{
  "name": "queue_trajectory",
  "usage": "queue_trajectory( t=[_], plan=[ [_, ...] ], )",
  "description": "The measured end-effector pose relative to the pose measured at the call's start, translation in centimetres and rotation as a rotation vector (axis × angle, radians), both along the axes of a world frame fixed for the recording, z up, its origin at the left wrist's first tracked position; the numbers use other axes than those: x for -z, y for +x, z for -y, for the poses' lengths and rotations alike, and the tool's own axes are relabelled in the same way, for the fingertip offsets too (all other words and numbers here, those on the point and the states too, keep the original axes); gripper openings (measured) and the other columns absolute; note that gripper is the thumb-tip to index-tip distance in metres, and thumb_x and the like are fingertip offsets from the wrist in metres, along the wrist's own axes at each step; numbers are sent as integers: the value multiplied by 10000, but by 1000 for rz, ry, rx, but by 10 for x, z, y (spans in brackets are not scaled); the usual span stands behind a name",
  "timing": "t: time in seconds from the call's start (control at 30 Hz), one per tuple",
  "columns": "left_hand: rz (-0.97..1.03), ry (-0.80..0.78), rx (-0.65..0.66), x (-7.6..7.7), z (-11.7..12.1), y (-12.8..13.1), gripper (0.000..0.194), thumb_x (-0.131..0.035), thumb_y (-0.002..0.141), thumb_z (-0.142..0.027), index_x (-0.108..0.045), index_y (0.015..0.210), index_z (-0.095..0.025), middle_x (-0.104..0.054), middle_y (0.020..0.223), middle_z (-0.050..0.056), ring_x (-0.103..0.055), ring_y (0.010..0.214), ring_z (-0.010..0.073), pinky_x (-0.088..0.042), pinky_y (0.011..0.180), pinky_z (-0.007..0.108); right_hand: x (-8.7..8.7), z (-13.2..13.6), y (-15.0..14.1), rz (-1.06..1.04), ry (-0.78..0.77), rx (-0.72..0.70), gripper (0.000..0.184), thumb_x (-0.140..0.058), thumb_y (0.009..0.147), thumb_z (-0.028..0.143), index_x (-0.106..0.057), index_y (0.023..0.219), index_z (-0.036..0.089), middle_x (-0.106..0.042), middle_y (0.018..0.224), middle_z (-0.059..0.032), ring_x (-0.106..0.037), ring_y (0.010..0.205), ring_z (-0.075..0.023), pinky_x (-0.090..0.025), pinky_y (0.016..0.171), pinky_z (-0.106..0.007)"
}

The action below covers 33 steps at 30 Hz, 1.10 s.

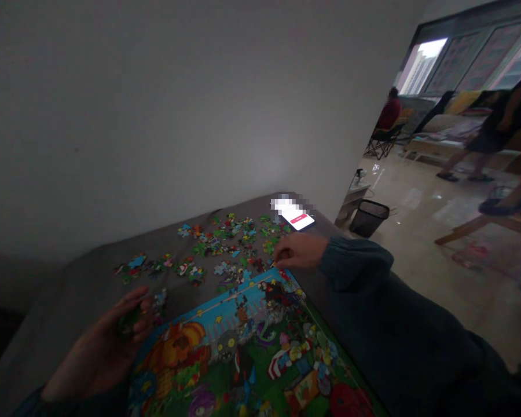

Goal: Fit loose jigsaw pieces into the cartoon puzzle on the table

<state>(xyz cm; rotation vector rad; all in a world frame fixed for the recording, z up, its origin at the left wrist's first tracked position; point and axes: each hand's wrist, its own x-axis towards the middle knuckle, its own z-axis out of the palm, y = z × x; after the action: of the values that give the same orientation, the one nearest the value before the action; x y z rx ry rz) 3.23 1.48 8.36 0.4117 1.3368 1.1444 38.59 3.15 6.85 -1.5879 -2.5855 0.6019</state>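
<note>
A brightly printed cartoon picture board (226,359) with pumpkins, zombies and plants lies in front of me on the grey-covered table. Loose jigsaw puzzle pieces (217,246) are scattered beyond its far edge. My left hand (108,339) is beside the board's left edge, palm turned up, fingers curled around a few dark green puzzle pieces (130,319). Over the board's far right corner, my right hand (303,250) has its thumb and finger pinched together among the nearest pieces. What sits between those fingertips is too small and dim to make out.
A lit phone (293,213) lies at the table's far right corner, near the pale wall (178,104). On the floor to the right stands a dark waste bin (369,217). Further off are a wooden stool (481,223), a standing person (503,116) and a seated person (389,110).
</note>
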Motion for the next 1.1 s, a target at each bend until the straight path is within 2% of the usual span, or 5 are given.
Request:
queue_trajectory(
  t=[0.23,0.5,0.77,0.87,1.1],
  plan=[
    [6,19,55,-4,4,-1,286,-390,844,9,-625,902,-143,-584,626,-4,-514,403,79,-461,346,150,11,3,-17,-43,-87,-36,160,-614,866,272,-708,914,152,-714,775,-36,-625,663,-122,-425,590,-210],
    [54,64,57,-7,2,-9,301,-374,842,3,-636,844,-146,-588,626,1,-497,392,74,-455,344,145,17,3,-21,-38,30,-3,160,-586,871,263,-666,851,126,-660,791,-69,-564,663,-146,-413,600,-256],
    [98,118,32,0,-8,-25,296,-395,809,9,-638,837,-158,-588,660,-8,-506,427,71,-464,381,135,33,16,-53,-45,326,-228,395,-449,969,377,-552,1305,197,-546,1295,-113,-459,1158,-269,-391,965,-462],
    [109,124,31,-1,-7,-24,266,-406,822,-6,-628,826,-151,-591,652,-8,-513,425,72,-462,377,134,41,19,-60,76,386,-151,456,-326,999,437,-491,1368,228,-457,1416,-98,-380,1247,-313,-357,993,-518],
    [85,153,2,-5,-7,-29,331,-346,855,19,-631,894,-145,-685,736,17,-612,483,88,-521,427,153,52,13,-62,185,470,-15,552,-289,978,531,-426,1408,213,-443,1438,-98,-356,1288,-311,-338,1029,-471]
  ],
)
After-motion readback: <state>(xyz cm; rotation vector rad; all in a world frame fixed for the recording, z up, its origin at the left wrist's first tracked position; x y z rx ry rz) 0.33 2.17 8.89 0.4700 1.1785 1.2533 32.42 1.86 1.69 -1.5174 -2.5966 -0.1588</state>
